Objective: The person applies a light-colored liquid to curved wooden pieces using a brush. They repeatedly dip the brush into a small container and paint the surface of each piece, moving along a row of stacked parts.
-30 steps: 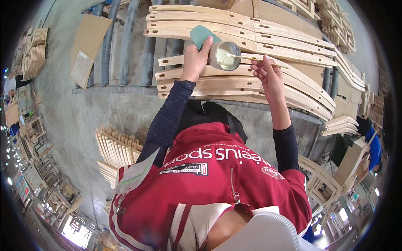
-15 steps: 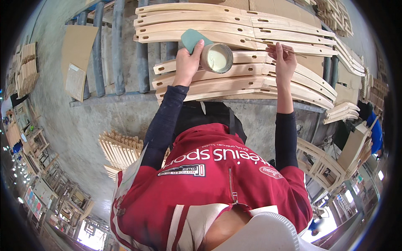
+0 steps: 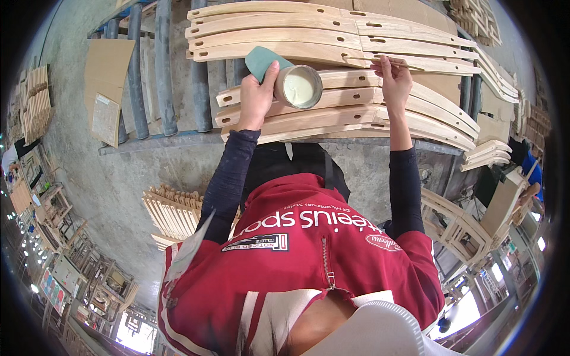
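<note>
My left hand (image 3: 256, 101) is closed around a round cup (image 3: 282, 83) holding creamy white liquid (image 3: 300, 89). A flat green piece with a rounded end (image 3: 261, 61) sticks out beside the cup, by my thumb. My right hand (image 3: 395, 86) pinches a thin brown stick (image 3: 399, 63), its tip pointing left toward the slotted ends of the wood. Curved pale wooden slats (image 3: 267, 50) lie side by side in a far row, with oblong slots near their ends. A nearer row of similar slats (image 3: 332, 99) lies under the cup and my right hand.
Grey rollers (image 3: 165, 71) of a conveyor stand to the left of the slats, with a cardboard sheet (image 3: 107, 65) on them. A stack of wooden parts (image 3: 172, 207) sits on the floor at my left. Wooden frames (image 3: 454, 231) and another person's arm (image 3: 530, 191) appear at the right.
The cup and my left hand have shifted slightly left and toward me. My right hand has moved a little left with the stick, its tip still at the far row of slats.
</note>
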A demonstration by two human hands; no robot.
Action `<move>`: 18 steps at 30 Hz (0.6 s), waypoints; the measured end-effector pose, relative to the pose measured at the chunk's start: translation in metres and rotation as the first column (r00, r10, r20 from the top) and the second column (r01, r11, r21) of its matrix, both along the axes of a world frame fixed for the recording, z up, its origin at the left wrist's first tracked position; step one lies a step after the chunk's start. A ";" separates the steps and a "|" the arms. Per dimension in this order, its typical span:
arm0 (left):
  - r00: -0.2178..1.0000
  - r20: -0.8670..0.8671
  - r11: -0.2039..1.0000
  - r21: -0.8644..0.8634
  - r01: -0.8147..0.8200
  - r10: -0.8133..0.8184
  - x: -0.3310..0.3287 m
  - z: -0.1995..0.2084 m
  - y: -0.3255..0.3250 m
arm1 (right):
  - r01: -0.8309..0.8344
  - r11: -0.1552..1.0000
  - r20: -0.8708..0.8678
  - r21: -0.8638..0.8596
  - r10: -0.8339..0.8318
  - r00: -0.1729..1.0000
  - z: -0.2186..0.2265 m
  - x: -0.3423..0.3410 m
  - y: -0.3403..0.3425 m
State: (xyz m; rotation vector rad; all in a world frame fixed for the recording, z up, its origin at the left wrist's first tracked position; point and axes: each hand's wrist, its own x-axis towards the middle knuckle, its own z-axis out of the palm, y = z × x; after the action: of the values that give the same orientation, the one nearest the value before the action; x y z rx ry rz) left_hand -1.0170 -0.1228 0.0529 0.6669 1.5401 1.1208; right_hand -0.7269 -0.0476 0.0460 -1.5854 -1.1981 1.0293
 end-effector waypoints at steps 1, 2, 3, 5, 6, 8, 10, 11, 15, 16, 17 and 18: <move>1.000 -0.002 1.000 -0.021 0.019 -0.019 -0.002 0.000 0.000 | 0.000 1.000 -0.003 0.008 0.000 1.000 0.000 0.000 0.001; 0.999 -0.004 0.998 -0.042 0.038 -0.038 -0.004 0.001 -0.001 | 0.002 1.000 -0.014 0.026 -0.002 1.000 0.000 0.000 0.002; 0.998 -0.005 0.996 -0.063 0.056 -0.057 -0.005 0.002 -0.001 | 0.005 0.999 -0.026 0.044 -0.004 1.000 0.002 -0.002 0.003; 0.999 0.012 0.997 -0.069 0.040 -0.039 -0.005 0.003 -0.001 | 0.000 0.998 -0.032 0.067 0.002 0.999 0.001 -0.005 0.006; 0.999 0.021 0.997 -0.072 0.035 -0.033 -0.005 0.004 -0.001 | -0.005 0.997 -0.025 0.072 0.007 1.000 -0.001 -0.005 0.006; 1.000 0.022 0.999 -0.044 0.000 0.001 -0.003 0.005 -0.001 | -0.005 0.997 -0.003 0.077 0.006 1.000 -0.002 -0.005 0.006; 0.999 0.027 0.999 -0.032 -0.024 0.024 -0.002 0.005 -0.002 | 0.000 0.997 0.029 0.076 -0.003 1.000 0.002 -0.006 0.006; 0.999 0.030 0.999 -0.033 -0.028 0.029 -0.003 0.004 -0.003 | 0.001 0.997 0.049 0.074 -0.005 0.999 0.003 -0.005 0.005; 0.999 0.026 0.999 -0.042 -0.031 0.032 -0.006 0.003 -0.005 | -0.038 0.994 0.110 0.098 0.027 0.994 0.013 -0.006 0.001; 0.999 0.024 0.999 -0.041 -0.031 0.032 -0.006 0.003 -0.005 | -0.058 0.992 0.119 0.113 0.044 0.992 0.014 -0.010 -0.001; 0.999 0.022 0.999 -0.041 -0.032 0.033 -0.006 0.003 -0.005 | -0.096 0.986 0.185 0.134 0.071 0.980 0.014 -0.013 0.000; 0.999 0.018 0.999 -0.040 -0.032 0.033 -0.006 0.003 -0.005 | -0.135 0.979 0.250 0.152 0.094 0.964 0.013 -0.018 0.001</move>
State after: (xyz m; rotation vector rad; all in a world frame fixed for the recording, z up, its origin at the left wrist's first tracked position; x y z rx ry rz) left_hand -1.0226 -0.1278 0.0559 0.6047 1.5582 1.1147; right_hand -0.7446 -0.0471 0.0594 -1.5535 -1.5177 0.7982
